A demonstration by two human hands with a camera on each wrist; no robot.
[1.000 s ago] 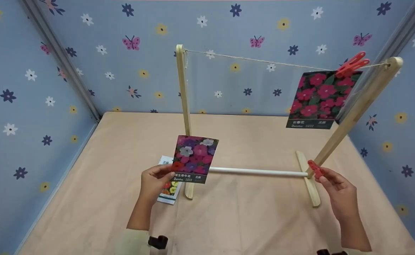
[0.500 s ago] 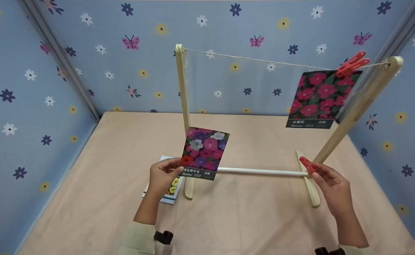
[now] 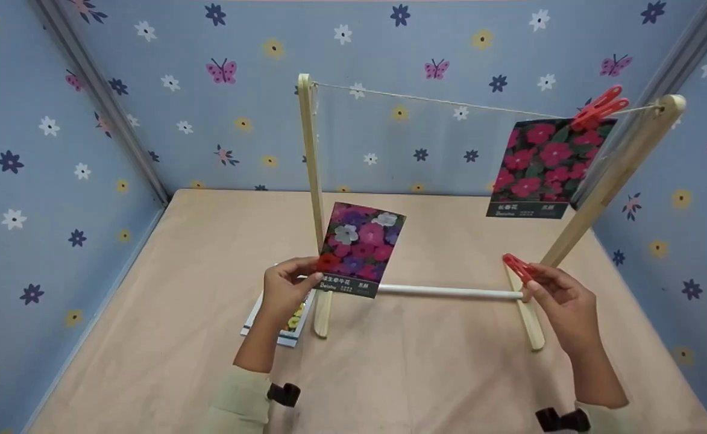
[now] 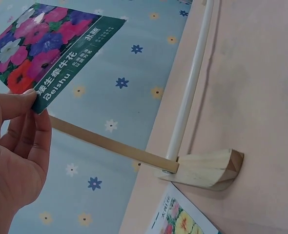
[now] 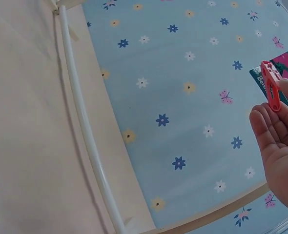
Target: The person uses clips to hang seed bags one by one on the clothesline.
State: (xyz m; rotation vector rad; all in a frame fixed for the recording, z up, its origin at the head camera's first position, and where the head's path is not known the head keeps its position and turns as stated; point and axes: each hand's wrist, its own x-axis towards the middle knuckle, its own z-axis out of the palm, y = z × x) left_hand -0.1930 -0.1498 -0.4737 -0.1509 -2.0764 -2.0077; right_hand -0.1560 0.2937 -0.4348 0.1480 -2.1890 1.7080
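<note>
My left hand [image 3: 288,290] pinches the lower left corner of a flower seed packet [image 3: 362,250] with pink, purple and white blooms. The packet is held up, slightly tilted, in front of the stand's left post. In my right hand [image 3: 567,307], thumb and fingers pinch a red clothespin [image 3: 518,267] near the foot of the right post; the right wrist view also shows this clothespin [image 5: 271,87]. Above, a second packet [image 3: 537,163] with deep pink flowers hangs from the string [image 3: 425,99], held by another red clothespin [image 3: 600,110] near its top right corner.
A wooden stand has a left post [image 3: 312,163], a right post [image 3: 615,181] and a white crossbar [image 3: 449,292] low between them. More seed packets [image 3: 293,328] lie on the table by the left foot, partly behind my left hand. Flower-patterned walls [image 3: 238,132] enclose the table.
My left hand has carried the seed packet up and to the right, uncovering more of the packets below. My right hand with the clothespin has shifted left and slightly up.
</note>
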